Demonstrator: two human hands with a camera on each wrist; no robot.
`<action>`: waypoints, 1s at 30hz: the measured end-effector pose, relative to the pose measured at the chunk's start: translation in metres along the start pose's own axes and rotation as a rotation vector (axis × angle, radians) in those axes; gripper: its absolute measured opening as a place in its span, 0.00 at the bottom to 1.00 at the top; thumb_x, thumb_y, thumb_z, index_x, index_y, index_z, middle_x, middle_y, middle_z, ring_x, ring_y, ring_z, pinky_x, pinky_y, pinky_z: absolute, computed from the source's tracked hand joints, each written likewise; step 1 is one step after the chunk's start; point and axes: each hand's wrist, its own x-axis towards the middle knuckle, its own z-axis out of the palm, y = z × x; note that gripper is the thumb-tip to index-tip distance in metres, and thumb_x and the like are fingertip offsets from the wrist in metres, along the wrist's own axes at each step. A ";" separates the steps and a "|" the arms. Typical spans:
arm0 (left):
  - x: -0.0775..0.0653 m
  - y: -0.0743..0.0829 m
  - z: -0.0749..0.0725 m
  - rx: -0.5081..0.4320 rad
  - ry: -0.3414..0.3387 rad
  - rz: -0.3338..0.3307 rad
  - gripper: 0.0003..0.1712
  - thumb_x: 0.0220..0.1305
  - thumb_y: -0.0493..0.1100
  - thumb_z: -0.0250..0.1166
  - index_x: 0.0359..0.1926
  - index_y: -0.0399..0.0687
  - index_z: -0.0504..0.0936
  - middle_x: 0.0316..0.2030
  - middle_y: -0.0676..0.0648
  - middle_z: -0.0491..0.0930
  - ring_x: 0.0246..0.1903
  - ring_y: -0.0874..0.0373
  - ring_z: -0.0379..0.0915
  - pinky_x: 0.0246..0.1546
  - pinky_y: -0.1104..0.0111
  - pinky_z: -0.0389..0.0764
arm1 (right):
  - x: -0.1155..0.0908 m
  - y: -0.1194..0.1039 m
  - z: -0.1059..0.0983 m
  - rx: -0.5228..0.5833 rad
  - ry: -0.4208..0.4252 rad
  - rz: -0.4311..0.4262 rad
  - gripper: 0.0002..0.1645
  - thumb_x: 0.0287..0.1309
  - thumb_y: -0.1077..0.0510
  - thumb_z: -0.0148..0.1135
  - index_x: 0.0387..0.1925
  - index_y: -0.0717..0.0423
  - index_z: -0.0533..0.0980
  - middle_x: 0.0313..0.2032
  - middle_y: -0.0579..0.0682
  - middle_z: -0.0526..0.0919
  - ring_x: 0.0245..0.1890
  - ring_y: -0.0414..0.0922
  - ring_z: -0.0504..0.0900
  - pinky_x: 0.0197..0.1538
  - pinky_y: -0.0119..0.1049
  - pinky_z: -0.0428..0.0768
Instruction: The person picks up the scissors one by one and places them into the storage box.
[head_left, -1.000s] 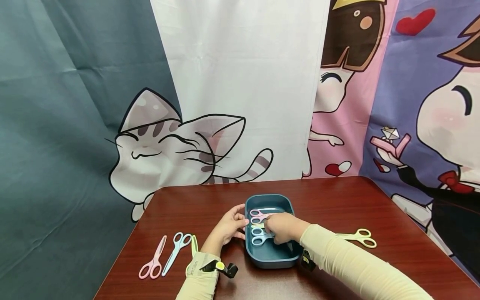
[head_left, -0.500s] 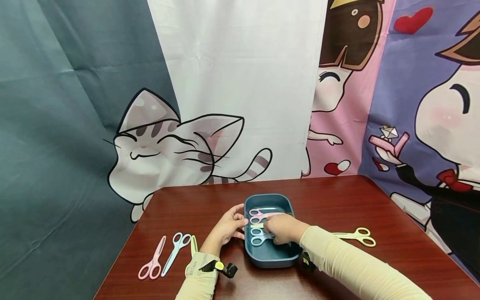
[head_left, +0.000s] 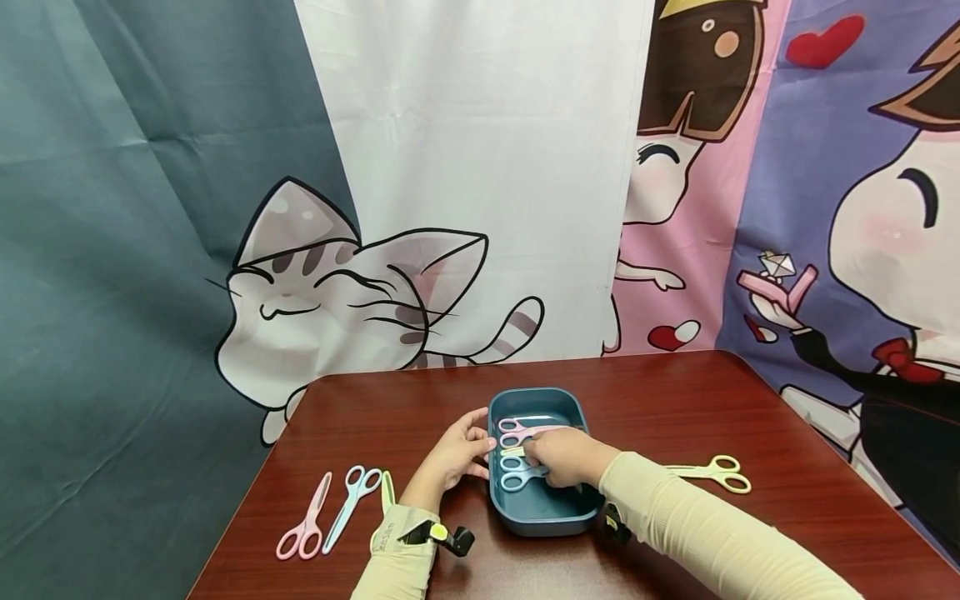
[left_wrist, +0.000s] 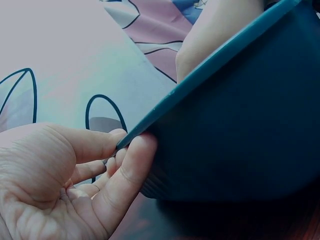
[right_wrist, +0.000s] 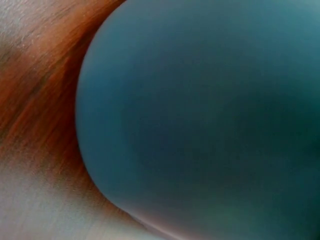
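My left hand (head_left: 456,452) pinches the left rim of a dark blue-green box (head_left: 536,527) between thumb and fingers; the left wrist view shows the same pinch by that hand (left_wrist: 95,175) on the box wall (left_wrist: 225,135). My right hand (head_left: 567,456) reaches down inside, its fingers bent and their tips hidden. Around it lie pink scissors (head_left: 516,437), blue scissors (head_left: 516,481) with the blades covered by the hand, and a pale yellow-green piece (head_left: 512,452) between them. Whether the right fingers grip any of these cannot be seen. Box wall (right_wrist: 200,110) fills the right wrist view.
On the reddish-brown table (head_left: 637,392), pink scissors (head_left: 306,527), blue scissors (head_left: 352,504) and a yellow-green pair (head_left: 387,490), partly behind the left wrist, lie at left. Another yellow-green pair (head_left: 723,474) lies at right, partly behind the right sleeve. A printed curtain (head_left: 495,167) hangs behind.
My right hand has shifted very slightly left inside the box, covering a bit more of the yellow-green piece. The left hand keeps its pinch on the rim.
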 end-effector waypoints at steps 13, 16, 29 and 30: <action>0.000 0.001 0.001 0.014 0.007 -0.010 0.38 0.70 0.29 0.60 0.77 0.44 0.57 0.35 0.46 0.74 0.27 0.57 0.72 0.19 0.66 0.84 | -0.002 0.006 -0.009 0.040 0.028 0.040 0.12 0.52 0.53 0.75 0.34 0.44 0.78 0.30 0.37 0.74 0.26 0.37 0.71 0.34 0.35 0.77; 0.000 0.001 0.001 0.013 0.008 -0.010 0.38 0.70 0.29 0.59 0.77 0.44 0.57 0.35 0.46 0.74 0.27 0.57 0.72 0.19 0.65 0.84 | -0.005 0.013 -0.022 0.081 0.076 0.051 0.12 0.55 0.51 0.73 0.39 0.46 0.79 0.33 0.39 0.76 0.29 0.38 0.73 0.35 0.37 0.79; 0.000 0.001 0.002 0.021 0.013 -0.003 0.38 0.71 0.30 0.59 0.77 0.43 0.56 0.36 0.45 0.75 0.27 0.56 0.73 0.19 0.65 0.84 | -0.043 0.069 -0.072 0.117 0.261 0.164 0.14 0.57 0.56 0.71 0.43 0.48 0.77 0.36 0.40 0.77 0.32 0.38 0.77 0.39 0.39 0.82; 0.000 0.000 0.002 0.023 0.013 -0.003 0.38 0.71 0.30 0.59 0.77 0.44 0.56 0.36 0.45 0.75 0.27 0.56 0.73 0.19 0.65 0.84 | -0.048 0.074 -0.073 0.120 0.259 0.172 0.14 0.57 0.56 0.71 0.43 0.48 0.77 0.36 0.41 0.77 0.32 0.38 0.77 0.38 0.39 0.82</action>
